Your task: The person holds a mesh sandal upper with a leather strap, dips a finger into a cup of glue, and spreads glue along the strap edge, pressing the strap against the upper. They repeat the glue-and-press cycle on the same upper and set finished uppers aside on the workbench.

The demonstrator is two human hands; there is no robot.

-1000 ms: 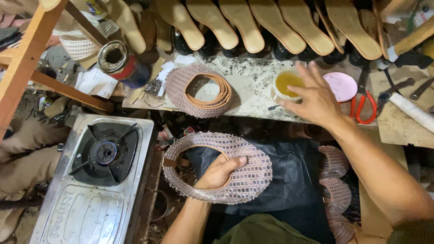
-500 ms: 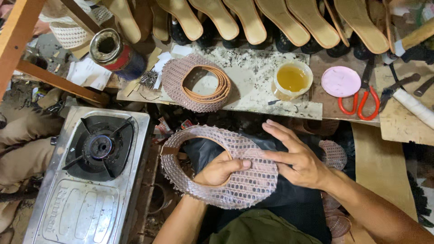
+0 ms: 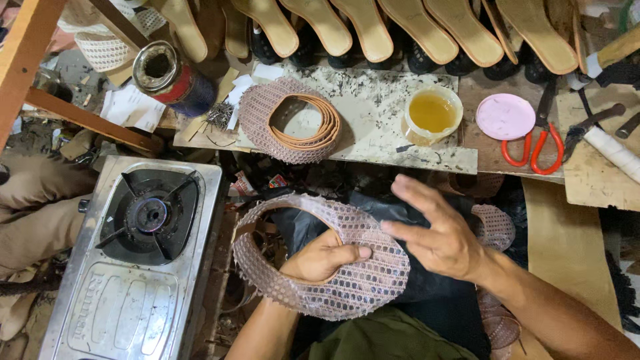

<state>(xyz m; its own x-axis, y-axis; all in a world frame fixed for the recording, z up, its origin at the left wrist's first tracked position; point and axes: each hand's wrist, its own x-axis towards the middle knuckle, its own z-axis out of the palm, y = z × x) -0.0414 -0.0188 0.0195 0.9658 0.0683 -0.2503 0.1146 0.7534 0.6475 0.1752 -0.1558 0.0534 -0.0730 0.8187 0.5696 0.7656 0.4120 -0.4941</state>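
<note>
Left hand [image 3: 320, 257] has its grip clamped on the mesh shoe upper [image 3: 333, 267], thumb on top, fingers tucked inside the loop, over the lap. Right hand [image 3: 440, 237] is spread, fingertips at the upper's right edge, holding nothing. Beyond, on the surface, a second upper [image 3: 290, 120] already carries a tan lining; the held one looks unlined. The cup of yellow glue [image 3: 432, 113] stands further right.

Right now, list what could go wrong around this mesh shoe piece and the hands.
1. The right hand has fingers near the mesh upper; any glue on them could smear its face.
2. The open glue cup sits uncovered near the bench edge and could tip.
3. The left hand pinches one edge only, so the piece might sag.
</note>
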